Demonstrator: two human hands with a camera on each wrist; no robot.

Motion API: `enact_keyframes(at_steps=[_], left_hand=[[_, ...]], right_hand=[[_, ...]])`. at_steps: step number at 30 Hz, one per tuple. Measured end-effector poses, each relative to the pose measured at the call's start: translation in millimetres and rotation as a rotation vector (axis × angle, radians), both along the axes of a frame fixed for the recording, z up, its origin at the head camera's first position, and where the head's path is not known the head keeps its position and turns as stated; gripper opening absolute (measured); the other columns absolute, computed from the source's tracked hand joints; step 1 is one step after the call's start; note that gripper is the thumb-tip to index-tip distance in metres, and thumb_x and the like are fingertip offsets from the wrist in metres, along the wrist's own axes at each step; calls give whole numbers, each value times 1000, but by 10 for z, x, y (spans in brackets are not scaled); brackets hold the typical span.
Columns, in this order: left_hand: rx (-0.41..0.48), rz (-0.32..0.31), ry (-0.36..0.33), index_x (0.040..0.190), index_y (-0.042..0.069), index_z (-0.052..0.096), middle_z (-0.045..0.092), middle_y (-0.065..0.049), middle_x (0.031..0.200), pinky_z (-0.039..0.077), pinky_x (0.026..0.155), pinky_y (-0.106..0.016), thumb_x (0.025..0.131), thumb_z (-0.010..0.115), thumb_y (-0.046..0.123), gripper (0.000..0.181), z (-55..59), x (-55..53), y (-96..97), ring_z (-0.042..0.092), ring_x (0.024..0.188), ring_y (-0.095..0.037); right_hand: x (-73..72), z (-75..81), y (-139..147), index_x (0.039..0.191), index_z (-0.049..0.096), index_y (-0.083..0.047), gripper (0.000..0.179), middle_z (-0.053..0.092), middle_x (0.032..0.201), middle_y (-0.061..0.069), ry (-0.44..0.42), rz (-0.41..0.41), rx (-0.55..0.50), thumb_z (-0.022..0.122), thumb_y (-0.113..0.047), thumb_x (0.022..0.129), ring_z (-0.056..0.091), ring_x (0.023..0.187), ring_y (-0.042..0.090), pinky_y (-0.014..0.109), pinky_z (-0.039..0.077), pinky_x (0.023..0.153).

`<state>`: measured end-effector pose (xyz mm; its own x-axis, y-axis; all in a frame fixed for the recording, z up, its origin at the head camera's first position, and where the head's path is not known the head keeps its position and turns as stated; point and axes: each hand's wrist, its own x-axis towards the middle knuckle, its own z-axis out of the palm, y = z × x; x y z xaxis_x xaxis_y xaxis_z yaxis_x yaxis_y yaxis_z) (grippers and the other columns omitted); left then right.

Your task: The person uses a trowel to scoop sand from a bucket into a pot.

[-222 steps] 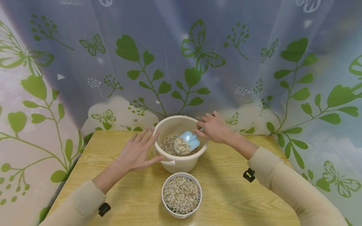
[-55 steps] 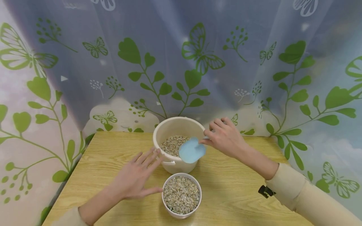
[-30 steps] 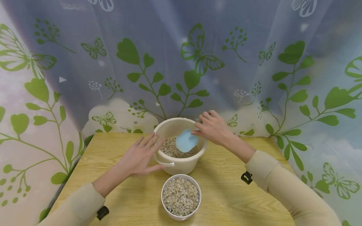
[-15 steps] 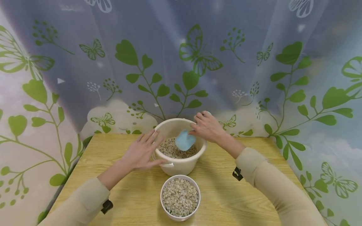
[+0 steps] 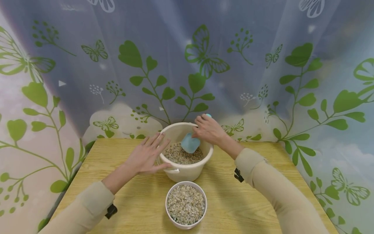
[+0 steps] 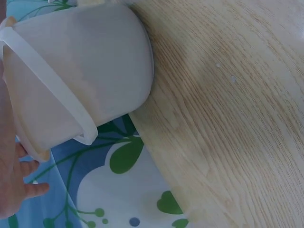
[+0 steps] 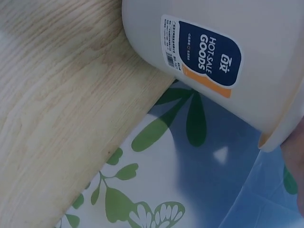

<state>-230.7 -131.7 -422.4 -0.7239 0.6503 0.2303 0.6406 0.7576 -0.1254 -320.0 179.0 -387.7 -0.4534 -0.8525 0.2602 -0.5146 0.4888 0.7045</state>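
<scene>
My right hand [image 5: 208, 130] grips the handle of a light blue scoop [image 5: 190, 143] above the right back rim of a cream bucket [image 5: 187, 172]. The scoop's bowl hangs inside the bucket, its rounded back towards the head view, close over coarse tan and grey grains [image 5: 178, 155]. My left hand [image 5: 146, 155] lies with straight, spread fingers at the bucket's left rim, thumb by the front handle joint. In the left wrist view, fingers [image 6: 33, 190] show beyond the rim. The right wrist view shows the bucket's labelled side [image 7: 209, 52] and only an edge of the hand.
In front of the bucket stands a white bowl [image 5: 168, 208] filled with similar grains. Both stand on a wood-grain table [image 5: 233, 195]. Close behind hangs a blue curtain [image 5: 163, 39] with green leaves and butterflies. Small pale bits [image 6: 233, 79] lie on the table.
The scoop held visible grains 7.4 s ago; later its back faced up near the front rim. Since then it has moved back and left into the bucket. My left hand has returned to the rim.
</scene>
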Motion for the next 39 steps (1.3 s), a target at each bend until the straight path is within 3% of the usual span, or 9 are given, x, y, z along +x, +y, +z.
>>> enact_keyframes(at_steps=[4, 9, 19, 33, 39], left_hand=[[2, 2, -12, 165, 14, 37, 30, -19, 173, 39, 126, -61, 95, 37, 86, 101, 5, 6, -3, 35, 159, -41], [-2, 2, 0, 165, 14, 37, 31, -19, 173, 41, 125, -60, 95, 33, 87, 101, -2, 2, -5, 38, 158, -41], [-7, 14, -20, 166, 14, 36, 28, -19, 174, 39, 126, -59, 95, 39, 85, 99, -9, 1, 2, 34, 160, -40], [-2, 22, -16, 166, 14, 36, 29, -18, 174, 38, 127, -59, 95, 43, 82, 98, -10, 17, 4, 34, 160, -39], [-6, 21, -11, 165, 14, 37, 29, -19, 174, 38, 127, -58, 95, 40, 84, 99, -16, 11, 5, 34, 160, -40]], right_hand=[[-48, 7, -28, 97, 74, -16, 45, 77, 110, 6, 9, 16, 33, 62, -60, 97, 62, 102, 22, 36, 47, 93], [-48, 23, -63, 101, 76, -18, 46, 77, 115, 4, 51, 25, 139, 58, -60, 99, 62, 107, 21, 35, 44, 94], [-49, 30, -127, 97, 75, -18, 46, 74, 102, 1, 25, 11, 243, 56, -59, 101, 57, 102, 20, 34, 42, 93], [-45, -26, -234, 88, 73, -19, 48, 75, 98, 0, 1, -9, 307, 55, -62, 101, 58, 102, 20, 34, 42, 97], [-45, -43, -261, 87, 74, -18, 45, 76, 98, 1, -24, -27, 298, 57, -58, 102, 60, 104, 21, 35, 42, 98]])
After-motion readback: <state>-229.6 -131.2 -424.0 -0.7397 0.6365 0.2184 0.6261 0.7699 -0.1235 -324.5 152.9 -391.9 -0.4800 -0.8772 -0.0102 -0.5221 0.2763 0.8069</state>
